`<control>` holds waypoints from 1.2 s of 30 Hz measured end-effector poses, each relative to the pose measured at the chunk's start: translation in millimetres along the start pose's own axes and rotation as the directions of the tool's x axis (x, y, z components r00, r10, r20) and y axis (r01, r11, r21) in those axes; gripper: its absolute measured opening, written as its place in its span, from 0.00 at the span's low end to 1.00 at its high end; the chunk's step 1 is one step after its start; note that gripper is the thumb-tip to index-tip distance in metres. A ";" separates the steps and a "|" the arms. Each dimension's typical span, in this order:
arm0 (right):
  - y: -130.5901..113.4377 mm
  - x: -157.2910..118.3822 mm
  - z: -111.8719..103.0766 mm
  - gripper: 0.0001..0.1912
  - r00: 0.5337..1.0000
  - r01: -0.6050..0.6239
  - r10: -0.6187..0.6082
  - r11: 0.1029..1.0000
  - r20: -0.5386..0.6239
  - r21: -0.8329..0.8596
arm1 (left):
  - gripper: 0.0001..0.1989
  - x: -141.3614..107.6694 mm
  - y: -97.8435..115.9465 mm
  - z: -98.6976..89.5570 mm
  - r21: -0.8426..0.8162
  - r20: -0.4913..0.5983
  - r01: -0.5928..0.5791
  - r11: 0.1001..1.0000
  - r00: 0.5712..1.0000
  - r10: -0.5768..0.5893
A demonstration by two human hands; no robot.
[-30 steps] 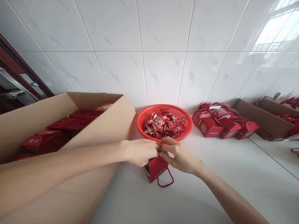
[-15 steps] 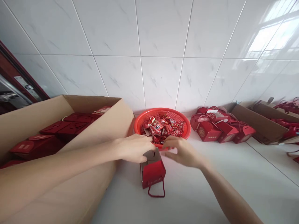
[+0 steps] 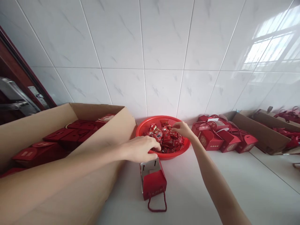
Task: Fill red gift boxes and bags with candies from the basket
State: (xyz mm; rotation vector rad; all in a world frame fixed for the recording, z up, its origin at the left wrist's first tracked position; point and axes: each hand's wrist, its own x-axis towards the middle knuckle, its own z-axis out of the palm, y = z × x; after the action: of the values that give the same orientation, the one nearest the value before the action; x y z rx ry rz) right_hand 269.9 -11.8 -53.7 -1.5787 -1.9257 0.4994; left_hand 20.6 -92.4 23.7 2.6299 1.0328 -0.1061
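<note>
A red plastic basket (image 3: 185, 149) holds a heap of candies in red wrappers (image 3: 167, 139). At the basket's right side, my right hand (image 3: 183, 129) has its fingertips pinched together on a wrapped candy. My left hand (image 3: 144, 148) hovers over the basket's near left rim, thumb and fingers apart, with nothing seen in it. Just below that hand stands a small red gift box (image 3: 154, 182) with its top open. Its dark red cord handle (image 3: 157, 210) hangs toward me on the white surface. The box's inside is only partly visible.
A large cardboard box (image 3: 103, 156) with red gift boxes (image 3: 70, 132) in it stands at left. Several closed red gift boxes (image 3: 222, 137) are grouped right of the basket, beside another cardboard box (image 3: 264, 132). A tiled wall (image 3: 161, 90) runs behind.
My right hand has moved from beside the open gift box up into the basket, onto the candies. My left hand has shifted slightly right over the rim. The view has tilted up a little.
</note>
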 end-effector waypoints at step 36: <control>36.6 5.1 11.3 0.13 0.996 -0.040 0.033 0.996 0.078 0.086 | 0.13 17.4 -10.6 4.6 -0.579 -0.255 -0.030 0.815 0.956 -0.146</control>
State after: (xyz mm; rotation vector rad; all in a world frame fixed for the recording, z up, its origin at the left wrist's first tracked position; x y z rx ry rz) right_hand 289.3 2.3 -84.1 -1.5622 -1.9072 0.6593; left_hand 26.4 -75.2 13.4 2.0811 1.0299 0.5200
